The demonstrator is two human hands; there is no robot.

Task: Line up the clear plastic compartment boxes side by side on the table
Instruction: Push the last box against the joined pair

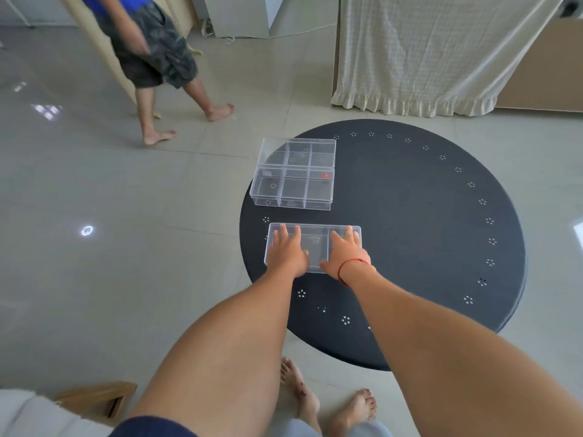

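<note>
Three clear plastic compartment boxes lie on the left part of a round dark table [416, 234]. The far box [298, 151] and the middle box [293, 190] touch along their long sides, and the far one juts past the table's edge. A small red item [326, 175] sits in the middle box. The near box [315, 244] lies apart from them, closer to me. My left hand [288, 252] presses flat on its left half and my right hand [347, 252] on its right half, fingers spread, thumbs at its near edge.
Another person [151, 58] walks barefoot on the tiled floor beyond the table's left. A cream cloth [426, 52] hangs over furniture at the back right. A wooden object [97, 398] lies on the floor at lower left. My bare feet [331, 405] stand by the table's near edge.
</note>
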